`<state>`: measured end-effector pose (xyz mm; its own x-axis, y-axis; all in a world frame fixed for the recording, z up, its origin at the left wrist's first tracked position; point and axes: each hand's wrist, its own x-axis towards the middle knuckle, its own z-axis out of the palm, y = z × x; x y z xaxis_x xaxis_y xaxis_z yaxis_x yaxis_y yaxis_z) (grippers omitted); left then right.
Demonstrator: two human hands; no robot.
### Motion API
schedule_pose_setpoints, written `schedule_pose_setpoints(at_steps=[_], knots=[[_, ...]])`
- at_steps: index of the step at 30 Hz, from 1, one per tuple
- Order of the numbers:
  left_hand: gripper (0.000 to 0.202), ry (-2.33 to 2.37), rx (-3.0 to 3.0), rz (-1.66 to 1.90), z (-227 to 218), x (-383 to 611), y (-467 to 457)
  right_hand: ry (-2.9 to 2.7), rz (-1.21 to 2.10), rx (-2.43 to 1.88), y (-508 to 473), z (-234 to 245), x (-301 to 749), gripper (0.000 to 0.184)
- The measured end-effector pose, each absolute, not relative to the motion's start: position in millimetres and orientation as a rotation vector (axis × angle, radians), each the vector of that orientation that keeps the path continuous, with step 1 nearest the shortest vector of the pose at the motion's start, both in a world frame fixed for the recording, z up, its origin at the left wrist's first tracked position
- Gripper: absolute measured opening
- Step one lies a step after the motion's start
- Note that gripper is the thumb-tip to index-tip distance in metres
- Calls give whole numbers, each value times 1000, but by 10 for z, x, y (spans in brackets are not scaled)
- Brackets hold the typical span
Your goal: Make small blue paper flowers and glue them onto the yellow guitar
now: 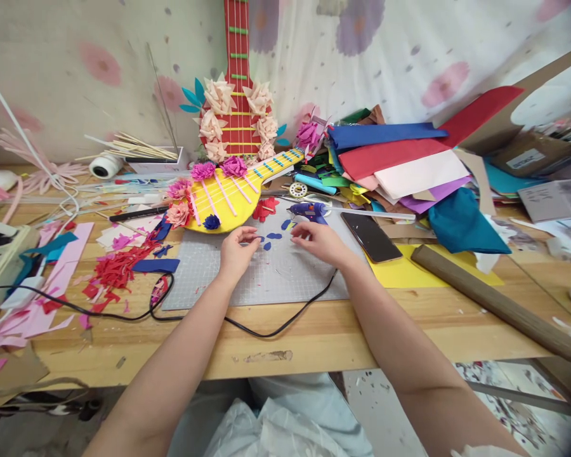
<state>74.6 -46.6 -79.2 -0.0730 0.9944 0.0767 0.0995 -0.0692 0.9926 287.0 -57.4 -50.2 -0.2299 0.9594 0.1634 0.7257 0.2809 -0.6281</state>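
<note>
My left hand (pixel 238 252) is over the grey cutting mat (pixel 209 279), thumb and fingertips pinched at a small dark-blue paper petal (pixel 261 239). To the right, my right hand (pixel 321 242) hovers with fingers loosely curled and apart, and nothing visible in them. Several more blue petals (pixel 274 236) lie on the mat between both hands. Just behind my right hand rests a blue glue gun (pixel 309 209). A yellow paper-covered guitar (pixel 226 206) with pink, coral and blue paper flowers lies behind my left hand. Near it is a red paper flower (pixel 265 209).
A red guitar (pixel 238 120) with cream flowers stands at the back. At right are a phone (pixel 371 237), a brown roll (pixel 495 301) and stacked coloured paper (pixel 400 152). Red scraps (pixel 118 266) lie at left. A black cable (pixel 266 334) crosses the table's front.
</note>
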Motion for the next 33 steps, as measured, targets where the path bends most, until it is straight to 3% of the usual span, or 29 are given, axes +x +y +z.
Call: schedule_pose_setpoints(at_steps=[3, 6, 9, 15, 23, 33], knots=[[27, 1262, 1201, 1266, -796, 753, -467, -2041, 780, -1682, -635, -309, 3209, 31], [30, 1239, 1096, 1253, -792, 773, -465, -1812, 434, -1924, -582, -313, 3393, 42], [32, 1240, 1046, 1254, -788, 787, -461, -1659, 287, -1875, -426, -512, 3342, 45], [28, 1269, 1054, 1300, -807, 769, -458, -1511, 434, -1817, -254, -747, 3095, 40], [24, 1316, 1017, 1348, -815, 778, -436, -1561, 1050, -1495, -608, -446, 2903, 43], [19, 1332, 1005, 1361, -791, 781, -447, -1735, 954, -1492, -625, -577, 2798, 41]])
